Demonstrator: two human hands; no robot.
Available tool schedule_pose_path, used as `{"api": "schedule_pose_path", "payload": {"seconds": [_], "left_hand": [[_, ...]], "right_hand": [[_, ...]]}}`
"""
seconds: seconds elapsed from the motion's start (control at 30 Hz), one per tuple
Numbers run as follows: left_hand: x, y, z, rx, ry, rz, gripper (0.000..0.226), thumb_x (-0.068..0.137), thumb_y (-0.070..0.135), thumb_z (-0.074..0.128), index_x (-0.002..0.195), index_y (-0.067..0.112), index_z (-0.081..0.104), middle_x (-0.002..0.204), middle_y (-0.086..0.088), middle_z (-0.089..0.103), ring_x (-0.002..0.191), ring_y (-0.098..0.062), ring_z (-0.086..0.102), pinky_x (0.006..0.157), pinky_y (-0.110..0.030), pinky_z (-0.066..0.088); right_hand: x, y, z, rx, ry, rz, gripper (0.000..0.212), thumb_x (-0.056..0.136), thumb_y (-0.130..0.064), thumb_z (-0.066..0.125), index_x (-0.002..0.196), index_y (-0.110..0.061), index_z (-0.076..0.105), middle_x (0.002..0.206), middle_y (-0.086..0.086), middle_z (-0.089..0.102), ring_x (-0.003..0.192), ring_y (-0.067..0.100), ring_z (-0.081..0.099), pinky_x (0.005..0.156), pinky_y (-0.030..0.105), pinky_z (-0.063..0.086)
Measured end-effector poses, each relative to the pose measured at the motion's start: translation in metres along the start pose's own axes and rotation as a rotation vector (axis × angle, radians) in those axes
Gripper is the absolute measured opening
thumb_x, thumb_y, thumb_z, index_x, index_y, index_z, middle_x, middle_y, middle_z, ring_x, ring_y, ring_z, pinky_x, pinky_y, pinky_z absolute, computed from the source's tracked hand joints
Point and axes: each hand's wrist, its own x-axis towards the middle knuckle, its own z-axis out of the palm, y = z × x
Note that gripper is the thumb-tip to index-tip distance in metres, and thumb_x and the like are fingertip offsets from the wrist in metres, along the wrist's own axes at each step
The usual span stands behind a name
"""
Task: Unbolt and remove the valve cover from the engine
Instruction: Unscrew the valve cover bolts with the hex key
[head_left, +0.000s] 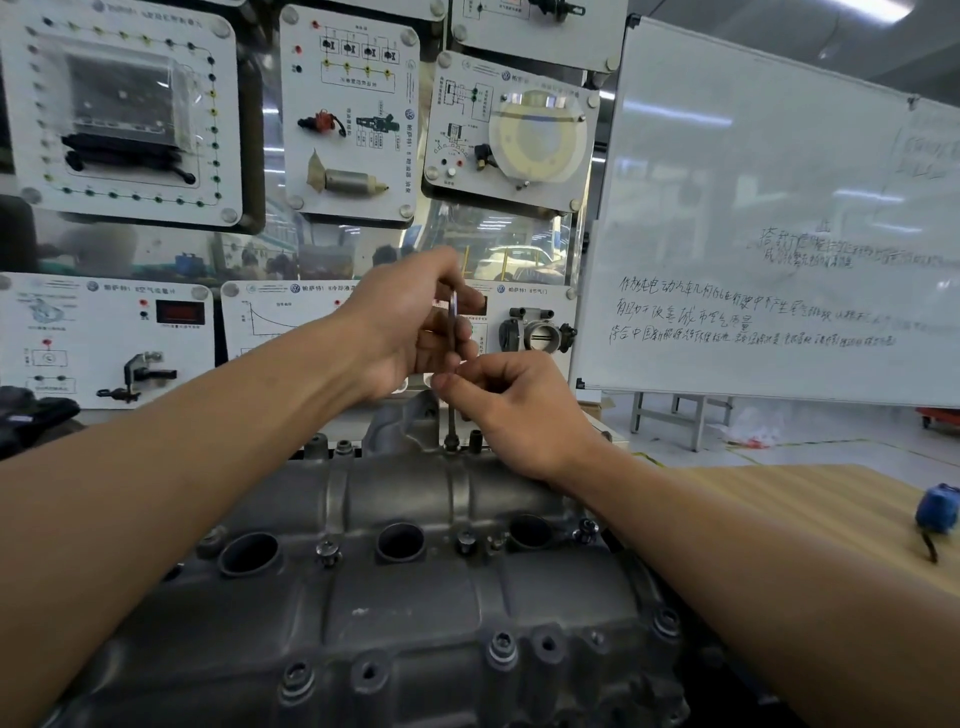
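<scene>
Head view puts both my hands at the far edge of the valve cover (405, 597), which lies flat across the lower half of the picture, close under my forearms. My left hand (410, 327) grips the top of a thin metal key (451, 426), fingers curled round it. My right hand (511, 415) pinches the shaft lower down between thumb and fingertips. The key stands nearly upright, its tip on a bolt (450, 446) at the cover's far rim, just below the right hand.

To do this well, I judge the shaft must stay in line with the bolt, with steady downward pressure so the tip cannot ride out and round the head. The right hand should only guide while the left does the turning. Other bolts (328, 548) show along the middle and near rim, so I reckon the cover is far from ready to lift.
</scene>
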Motion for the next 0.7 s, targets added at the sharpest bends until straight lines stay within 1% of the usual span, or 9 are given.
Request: {"api": "schedule_pose_path", "payload": {"seconds": [0.07, 0.17, 0.23, 0.33, 0.4, 0.47, 0.53, 0.6, 0.7], "left_hand": [[0.000, 0.002, -0.006, -0.118, -0.080, -0.047, 0.030, 0.087, 0.016, 0.040, 0.098, 0.000, 0.064, 0.057, -0.009, 0.059, 0.048, -0.024, 0.059, 0.045, -0.025, 0.050], [-0.002, 0.002, -0.016, -0.286, -0.267, -0.070, 0.042, 0.087, 0.013, 0.034, 0.118, -0.001, 0.059, 0.071, -0.012, 0.065, 0.063, -0.025, 0.065, 0.059, -0.031, 0.058], [-0.004, 0.001, -0.020, -0.305, -0.354, -0.047, 0.044, 0.089, 0.012, 0.035, 0.128, 0.003, 0.055, 0.079, -0.012, 0.067, 0.072, -0.024, 0.066, 0.066, -0.032, 0.058], [-0.005, -0.002, -0.019, -0.220, -0.391, 0.031, 0.035, 0.095, 0.014, 0.047, 0.127, 0.008, 0.058, 0.082, -0.008, 0.067, 0.077, -0.020, 0.066, 0.067, -0.029, 0.057], [-0.004, -0.004, -0.015, -0.125, -0.357, 0.100, 0.034, 0.088, 0.019, 0.058, 0.120, 0.008, 0.063, 0.079, -0.005, 0.065, 0.073, -0.018, 0.066, 0.064, -0.028, 0.056], [-0.004, -0.004, -0.010, -0.034, -0.277, 0.161, 0.030, 0.081, 0.022, 0.065, 0.108, 0.007, 0.067, 0.071, -0.004, 0.061, 0.063, -0.017, 0.063, 0.055, -0.027, 0.054], [-0.002, -0.005, -0.005, 0.072, -0.152, 0.228, 0.016, 0.086, 0.020, 0.070, 0.096, 0.008, 0.068, 0.061, -0.004, 0.057, 0.052, -0.017, 0.060, 0.046, -0.025, 0.049], [0.000, -0.005, -0.001, 0.149, -0.018, 0.283, 0.013, 0.090, 0.018, 0.069, 0.089, 0.006, 0.068, 0.053, -0.003, 0.055, 0.044, -0.018, 0.058, 0.040, -0.023, 0.044], [0.004, -0.006, 0.002, 0.191, 0.090, 0.296, 0.012, 0.093, 0.013, 0.063, 0.091, 0.003, 0.069, 0.046, -0.002, 0.054, 0.039, -0.019, 0.056, 0.037, -0.022, 0.041]], "right_hand": [[-0.001, -0.001, 0.000, -0.010, 0.009, -0.016, 0.032, 0.091, -0.021, 0.069, 0.068, 0.001, 0.068, 0.056, 0.007, 0.045, 0.051, 0.013, 0.034, 0.049, 0.024, 0.030], [-0.001, -0.001, -0.001, -0.033, 0.025, -0.026, 0.036, 0.094, -0.020, 0.066, 0.070, 0.008, 0.063, 0.056, 0.008, 0.045, 0.051, 0.012, 0.035, 0.048, 0.023, 0.032], [-0.001, 0.000, -0.002, -0.029, 0.037, -0.027, 0.035, 0.095, -0.018, 0.064, 0.072, 0.008, 0.063, 0.057, 0.008, 0.046, 0.052, 0.013, 0.037, 0.049, 0.024, 0.034], [-0.002, 0.001, -0.003, -0.028, 0.047, -0.030, 0.031, 0.095, -0.017, 0.063, 0.075, 0.007, 0.065, 0.058, 0.007, 0.046, 0.055, 0.014, 0.038, 0.051, 0.026, 0.035], [-0.003, 0.000, -0.003, -0.024, 0.040, -0.025, 0.029, 0.095, -0.016, 0.063, 0.078, 0.006, 0.066, 0.061, 0.008, 0.047, 0.057, 0.015, 0.039, 0.054, 0.027, 0.036], [-0.003, -0.001, -0.002, -0.026, 0.028, -0.027, 0.029, 0.096, -0.016, 0.062, 0.080, 0.008, 0.066, 0.062, 0.010, 0.048, 0.059, 0.015, 0.039, 0.055, 0.027, 0.036], [-0.002, -0.003, -0.001, -0.040, 0.012, -0.039, 0.029, 0.096, -0.015, 0.062, 0.076, 0.005, 0.065, 0.063, 0.012, 0.051, 0.059, 0.015, 0.040, 0.054, 0.027, 0.035], [-0.002, -0.004, 0.000, -0.062, 0.000, -0.044, 0.030, 0.096, -0.016, 0.062, 0.071, 0.000, 0.064, 0.062, 0.012, 0.051, 0.056, 0.014, 0.040, 0.052, 0.027, 0.035], [-0.002, -0.003, 0.000, -0.075, -0.013, -0.049, 0.032, 0.097, -0.017, 0.061, 0.073, 0.004, 0.062, 0.060, 0.011, 0.050, 0.053, 0.011, 0.039, 0.049, 0.024, 0.033]]}}
